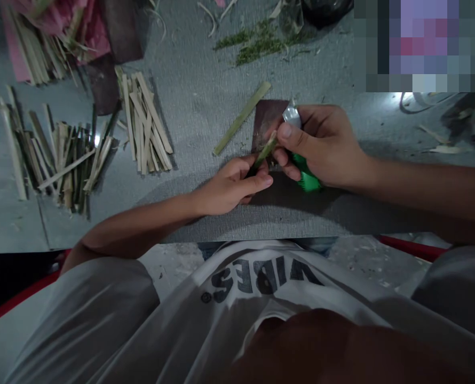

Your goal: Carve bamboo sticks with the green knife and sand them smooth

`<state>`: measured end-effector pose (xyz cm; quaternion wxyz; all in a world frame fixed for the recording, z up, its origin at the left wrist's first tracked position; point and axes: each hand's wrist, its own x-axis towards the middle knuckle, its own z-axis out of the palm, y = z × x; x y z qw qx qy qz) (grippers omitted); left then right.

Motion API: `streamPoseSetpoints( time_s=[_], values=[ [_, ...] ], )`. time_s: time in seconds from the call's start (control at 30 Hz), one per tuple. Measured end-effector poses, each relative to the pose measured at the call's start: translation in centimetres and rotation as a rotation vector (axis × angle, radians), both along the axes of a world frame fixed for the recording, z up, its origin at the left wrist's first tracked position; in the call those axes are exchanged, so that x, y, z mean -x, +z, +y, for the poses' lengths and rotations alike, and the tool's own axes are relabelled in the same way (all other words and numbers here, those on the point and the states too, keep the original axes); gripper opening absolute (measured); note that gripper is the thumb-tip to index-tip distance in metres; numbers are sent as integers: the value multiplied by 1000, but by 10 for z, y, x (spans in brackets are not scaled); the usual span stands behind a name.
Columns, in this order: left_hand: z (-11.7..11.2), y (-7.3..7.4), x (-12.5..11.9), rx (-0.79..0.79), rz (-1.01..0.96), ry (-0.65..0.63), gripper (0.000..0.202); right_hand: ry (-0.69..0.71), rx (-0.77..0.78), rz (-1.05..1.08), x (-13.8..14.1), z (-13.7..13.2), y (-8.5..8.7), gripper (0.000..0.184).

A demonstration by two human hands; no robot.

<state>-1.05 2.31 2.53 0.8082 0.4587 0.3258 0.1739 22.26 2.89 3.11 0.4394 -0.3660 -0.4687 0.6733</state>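
Note:
My left hand (235, 186) is closed around a short green bamboo strip (266, 150), which tilts up and to the right. Closed on a green box cutter (309, 177), my right hand (327, 144) has its thumb by the strip's upper end. The cutter's silver metal end (292, 114) points away from me. Whether the blade touches the strip cannot be made out. A dark brown flat sheet (270, 113) lies under the hands. Just beyond my left hand rests a longer green bamboo strip (241, 118).
At left lie a pile of pale strips (145, 125) and a pile of mixed green and pale strips (67, 160). More sticks sit by a pink plastic bag (95, 32). Green shavings (257, 42) are scattered at the back. The grey table's (189, 213) front edge runs before my shirt.

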Motion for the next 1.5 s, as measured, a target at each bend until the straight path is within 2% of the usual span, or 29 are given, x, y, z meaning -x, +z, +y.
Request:
streamPoseSetpoints(
  time_s=[0.1, 0.2, 0.37, 0.47, 0.53, 0.63, 0.73, 0.83, 0.9, 1.07, 1.23, 1.33, 1.5],
  values=[
    [0, -3, 0, -17, -21, 8, 59, 89, 41, -96, -7, -2, -1, 61],
    [-2, -7, 1, -69, -33, 17, 53, 92, 60, -163, -10, -7, 0, 60],
    [-1, -7, 1, -17, -35, 0, 78, -4, 20, -133, -8, -8, 2, 58],
    [2, -3, 1, 35, -45, -10, 76, -123, 35, -99, -7, -5, -2, 61],
    [4, -1, 1, 54, -58, -18, 74, -155, 51, -77, -7, -4, -6, 64],
    [4, 1, 0, 56, -58, -9, 76, -47, 74, -49, -11, -5, -11, 65],
    [2, 2, 0, 9, -18, 21, 84, 189, 117, -39, -18, -4, -13, 65],
    [0, 1, 0, -140, 59, 50, 89, 490, 23, -56, -22, 1, -12, 69],
    [0, 0, 0, -252, 94, 46, 90, 608, -5, -62, -23, 2, -13, 71],
    [-2, -5, 1, -343, 123, 13, 71, 664, 213, 2, -20, -3, -18, 64],
    [-5, -7, 1, -278, 67, -36, 63, 694, 249, 70, -19, -1, -18, 64],
    [-7, -9, 1, -274, 74, -8, 62, 718, 282, 65, -17, 2, -17, 63],
    [-10, -10, 0, -220, 126, 35, 65, 623, 354, 42, -13, -9, -13, 61]
  ],
)
